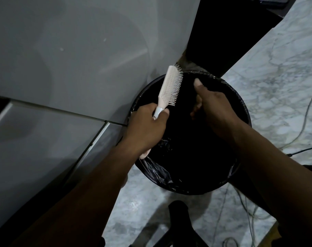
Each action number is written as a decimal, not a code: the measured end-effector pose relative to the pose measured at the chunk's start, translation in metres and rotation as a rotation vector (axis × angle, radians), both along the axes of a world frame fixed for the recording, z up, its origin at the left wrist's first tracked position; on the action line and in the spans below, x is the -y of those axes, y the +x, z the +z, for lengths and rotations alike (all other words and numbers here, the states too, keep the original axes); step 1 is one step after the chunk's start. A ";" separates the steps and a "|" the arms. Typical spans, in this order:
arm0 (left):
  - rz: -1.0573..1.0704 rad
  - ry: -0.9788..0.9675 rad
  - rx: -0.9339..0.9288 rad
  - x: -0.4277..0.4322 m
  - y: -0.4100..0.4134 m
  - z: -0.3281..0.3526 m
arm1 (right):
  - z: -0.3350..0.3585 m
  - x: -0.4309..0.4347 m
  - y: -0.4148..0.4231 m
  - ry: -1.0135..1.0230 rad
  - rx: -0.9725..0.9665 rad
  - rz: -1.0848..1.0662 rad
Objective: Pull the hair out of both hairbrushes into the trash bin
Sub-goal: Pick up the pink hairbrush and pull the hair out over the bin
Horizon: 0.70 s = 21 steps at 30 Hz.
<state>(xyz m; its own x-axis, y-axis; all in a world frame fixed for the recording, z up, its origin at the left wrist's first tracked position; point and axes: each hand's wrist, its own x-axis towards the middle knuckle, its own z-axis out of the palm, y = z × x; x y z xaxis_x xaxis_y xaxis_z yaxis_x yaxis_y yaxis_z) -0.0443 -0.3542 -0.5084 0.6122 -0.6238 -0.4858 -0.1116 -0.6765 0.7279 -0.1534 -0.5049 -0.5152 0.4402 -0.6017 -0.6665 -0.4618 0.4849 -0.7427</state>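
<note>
A round black trash bin [191, 182] is seen from above, standing on a pale marbled floor [283, 82], lined with a black plastic bag [157, 172] whose crinkled edge is folded over the rim, most plainly at 7 o'clock and at 1 o'clock. The inside of the bin is too dark for any contents to be made out; whether hair already lies in it cannot be told.

A pale pink hairbrush [171, 86] is held over the bin's rim at about 10 o'clock, tilted with its head up toward 12 o'clock and its bristles turned toward 3 o'clock, facing the bin's middle. Its handle is wrapped by the left hand [148, 129], whose fingers are closed around it, with the thumb pressed against the grey collar below the head; the butt of the handle shows below the hand at 7 o'clock. No hair can be distinguished among the bristles in this light.

The right hand [217, 111] is held above the bin's opening at about 2 o'clock, just beside the brush but apart from it, with the thumb raised toward 12 o'clock and the fingers curled downward and inward. Whether anything is pinched in those fingers cannot be told.

A grey cabinet front [71, 56] fills the side from 9 to 12 o'clock. Thin cables [244, 196] trail over the floor from 3 to 5 o'clock.
</note>
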 end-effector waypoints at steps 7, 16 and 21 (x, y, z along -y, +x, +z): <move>-0.112 0.044 -0.048 0.000 -0.012 0.000 | -0.008 -0.012 0.009 0.145 0.190 -0.124; -0.103 0.060 -0.056 0.000 -0.010 0.005 | -0.005 -0.003 0.007 0.105 0.018 -0.344; -0.129 0.049 -0.143 0.002 -0.013 0.010 | -0.006 -0.010 0.007 0.128 0.240 -0.196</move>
<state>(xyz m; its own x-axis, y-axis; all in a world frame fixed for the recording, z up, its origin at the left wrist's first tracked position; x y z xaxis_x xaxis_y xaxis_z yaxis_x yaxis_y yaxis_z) -0.0573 -0.3564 -0.4979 0.4517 -0.6661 -0.5935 -0.0975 -0.6981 0.7093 -0.1467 -0.4950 -0.5215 0.4777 -0.6085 -0.6337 -0.1699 0.6437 -0.7462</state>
